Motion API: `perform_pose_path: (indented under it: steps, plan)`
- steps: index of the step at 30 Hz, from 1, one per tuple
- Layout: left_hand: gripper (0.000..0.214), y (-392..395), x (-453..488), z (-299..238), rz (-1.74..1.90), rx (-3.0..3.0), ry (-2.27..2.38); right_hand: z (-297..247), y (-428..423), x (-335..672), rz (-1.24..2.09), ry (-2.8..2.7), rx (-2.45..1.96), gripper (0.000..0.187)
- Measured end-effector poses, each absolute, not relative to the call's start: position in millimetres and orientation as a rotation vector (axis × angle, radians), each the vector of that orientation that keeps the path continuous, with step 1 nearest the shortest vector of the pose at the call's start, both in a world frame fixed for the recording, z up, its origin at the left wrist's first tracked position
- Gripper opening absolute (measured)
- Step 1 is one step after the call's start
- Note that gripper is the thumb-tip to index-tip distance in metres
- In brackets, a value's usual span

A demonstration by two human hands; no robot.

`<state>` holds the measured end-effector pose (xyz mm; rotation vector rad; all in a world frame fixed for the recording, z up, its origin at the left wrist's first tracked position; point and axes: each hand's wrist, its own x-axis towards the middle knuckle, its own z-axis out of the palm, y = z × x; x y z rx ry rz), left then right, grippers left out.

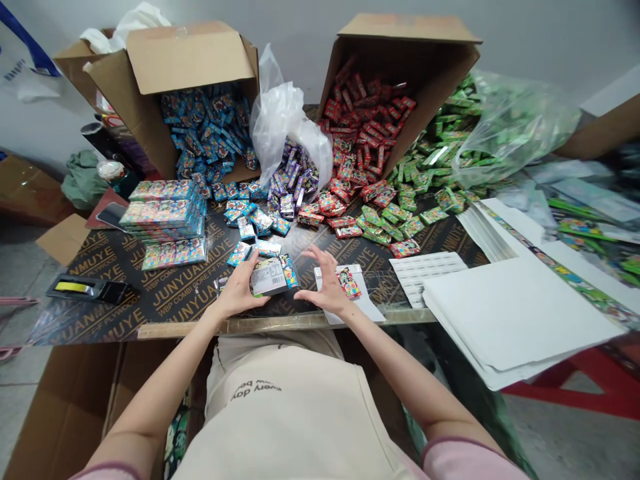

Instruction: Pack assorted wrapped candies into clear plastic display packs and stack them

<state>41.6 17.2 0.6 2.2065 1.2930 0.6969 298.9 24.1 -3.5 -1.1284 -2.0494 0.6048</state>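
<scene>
My left hand (239,288) grips a small printed box (269,277) at the near edge of the table, its white back panel facing up. My right hand (327,283) hovers just to the right of that box with fingers curled and apart, holding nothing. Under and beside my right hand lies a white card (364,308) with one red packet (349,283) on it. Blue packets (250,227) lie scattered just beyond my hands.
A stack of filled boxes (167,213) stands at left. Tipped cartons hold blue packets (205,127) and red packets (365,113); purple ones (293,177) spill from a plastic bag, green ones (430,160) from another. White flat sheets (505,313) lie at right. A tape dispenser (87,289) sits far left.
</scene>
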Motion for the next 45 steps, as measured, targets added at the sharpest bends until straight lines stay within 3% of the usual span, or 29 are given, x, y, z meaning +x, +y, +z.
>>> perform_pose_path:
  steps: [4,7,11,17,22,26,29,33,36,38,42,45]
  plan:
    - [0.115,15.6,43.9,-2.5,0.690,2.180,1.319,-5.2,31.3,288.4,0.714,-2.140,-1.009,0.065]
    - [0.114,13.8,46.5,-11.1,0.627,2.187,1.336,-7.1,76.4,285.9,0.482,-2.069,-1.270,0.049]
    - [0.114,10.8,51.0,-26.7,0.403,2.276,1.357,-9.6,171.1,279.1,0.093,-2.129,-1.626,0.050]
    - [0.111,7.8,56.1,-38.9,0.241,2.320,1.423,-7.1,263.8,251.2,0.104,-2.591,-1.508,0.056]
    - [0.111,5.5,47.5,-36.9,0.249,2.291,1.431,-17.4,265.9,254.9,0.133,-2.650,-1.487,0.058]
    - [0.105,6.5,36.4,-32.8,0.304,2.219,1.486,-16.5,235.7,281.0,0.220,-2.608,-1.350,0.042]
    - [0.094,15.3,41.1,-21.8,0.493,2.053,1.487,-2.7,200.3,293.7,0.477,-2.228,-1.288,0.032]
    - [0.066,34.2,69.6,2.2,0.892,1.442,1.353,19.2,142.7,291.2,1.031,-1.946,-1.058,0.038]
    - [0.043,43.3,91.4,15.8,0.911,1.027,1.154,28.5,104.2,287.4,1.229,-1.972,-0.967,0.043]
    - [0.038,44.2,99.3,20.1,0.934,0.894,1.113,30.6,85.2,289.1,1.151,-1.978,-0.974,0.054]
    - [0.038,38.9,102.1,21.5,1.018,0.742,1.162,28.3,61.3,294.7,0.750,-2.140,-1.004,0.099]
    - [0.038,34.1,102.0,19.5,1.031,0.747,1.178,24.1,50.5,290.0,0.600,-2.247,-0.986,0.099]
